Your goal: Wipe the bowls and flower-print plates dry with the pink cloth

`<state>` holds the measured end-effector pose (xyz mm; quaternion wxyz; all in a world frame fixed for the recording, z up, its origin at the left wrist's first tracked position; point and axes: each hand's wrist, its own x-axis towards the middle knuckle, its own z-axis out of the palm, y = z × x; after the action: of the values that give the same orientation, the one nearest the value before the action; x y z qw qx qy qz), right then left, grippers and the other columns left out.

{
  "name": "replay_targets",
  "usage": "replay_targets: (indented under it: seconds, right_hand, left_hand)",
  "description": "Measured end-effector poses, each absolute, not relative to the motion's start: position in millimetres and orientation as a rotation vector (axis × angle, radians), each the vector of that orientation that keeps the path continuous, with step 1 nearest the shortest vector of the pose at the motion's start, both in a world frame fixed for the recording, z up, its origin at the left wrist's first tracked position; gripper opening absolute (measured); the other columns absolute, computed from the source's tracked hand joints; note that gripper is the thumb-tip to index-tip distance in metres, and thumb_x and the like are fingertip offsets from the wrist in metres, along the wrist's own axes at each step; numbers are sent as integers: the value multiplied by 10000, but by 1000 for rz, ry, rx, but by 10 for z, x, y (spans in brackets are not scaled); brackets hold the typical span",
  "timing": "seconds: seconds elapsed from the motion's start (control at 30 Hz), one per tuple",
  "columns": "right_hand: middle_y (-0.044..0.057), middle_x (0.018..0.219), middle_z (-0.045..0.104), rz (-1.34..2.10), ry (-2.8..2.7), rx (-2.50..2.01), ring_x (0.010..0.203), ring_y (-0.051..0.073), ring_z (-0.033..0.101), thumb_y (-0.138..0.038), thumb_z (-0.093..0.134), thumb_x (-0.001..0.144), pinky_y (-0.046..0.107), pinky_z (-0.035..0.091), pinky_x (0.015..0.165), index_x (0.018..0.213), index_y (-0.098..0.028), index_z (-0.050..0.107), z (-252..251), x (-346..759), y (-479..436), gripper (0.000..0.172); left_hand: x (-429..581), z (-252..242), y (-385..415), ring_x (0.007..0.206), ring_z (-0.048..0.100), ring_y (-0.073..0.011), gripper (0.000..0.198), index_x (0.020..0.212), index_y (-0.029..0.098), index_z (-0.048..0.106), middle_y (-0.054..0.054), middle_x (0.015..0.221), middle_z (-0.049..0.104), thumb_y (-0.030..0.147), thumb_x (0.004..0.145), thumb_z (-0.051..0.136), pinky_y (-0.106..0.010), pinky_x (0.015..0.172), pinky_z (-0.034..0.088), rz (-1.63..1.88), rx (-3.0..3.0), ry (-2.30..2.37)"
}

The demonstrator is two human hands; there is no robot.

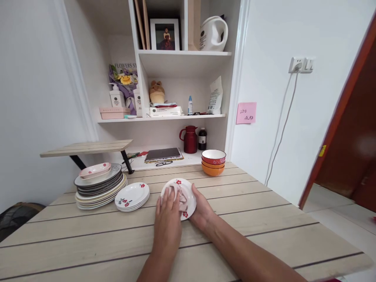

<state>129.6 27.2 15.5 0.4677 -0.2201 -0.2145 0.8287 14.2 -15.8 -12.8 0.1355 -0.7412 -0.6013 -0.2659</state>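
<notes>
A small white plate [190, 192] with red flowers on its rim is tilted up above the wooden table. My right hand [202, 209] grips the plate's right edge, thumb at the rim and the other fingers hidden underneath. Across the plate's face lies a crumpled pale pink cloth [182, 199]. My left hand [168, 213] presses the cloth against the plate, its fingers laid over the cloth. To the left sits a low stack of matching flowered plates [133, 196], apart from both hands.
Behind that stack stands a taller pile of larger plates [101, 192], topped by a pink-dotted oblong dish [95, 170]. Stacked bowls [213, 166] stand at the table's far right. A small raised shelf [88, 147], a closed laptop [163, 154] and a red jug [190, 140] are at the back.
</notes>
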Motion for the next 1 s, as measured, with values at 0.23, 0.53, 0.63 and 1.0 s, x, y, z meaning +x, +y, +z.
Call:
replay_targets:
  seconds: [0.23,0.53,0.63,1.0]
  right_hand:
    - [125,880,767,2125,-547,-629,837,236,729,-609,437,920,357,523,875,1062,-91,681,106,1345,268,590]
    - [106,1043,762,2084,-631,-469,1007,238,697,-538,412,955,372,473,963,1213,-127,634,20,1186,246,534]
    - [110,1045,761,2062,-617,-504,1012,246,696,-537,403,958,389,490,941,1205,-128,634,58,1199,228,531]
    - [106,809,776,1697,-752,-824,679,246,716,-207,684,753,357,553,646,1052,-108,658,124,1232,181,317]
  left_hand:
    - [241,-137,-191,1446,294,-254,650,1430,206,445,-71,1511,426,11,811,406,-522,1164,287,-745,-2430,-1441]
    - [87,-54,-177,1445,292,-287,556,1474,152,364,-160,1520,398,135,918,382,-541,1152,261,-859,-2020,-1875]
    - [82,-50,-210,1437,300,-316,516,1466,149,378,-174,1513,406,209,954,357,-576,1135,257,-918,-1954,-1958]
    - [-18,-49,-98,1354,423,-250,522,1401,192,415,-140,1430,474,220,884,480,-417,1115,354,-2025,-1797,-2033]
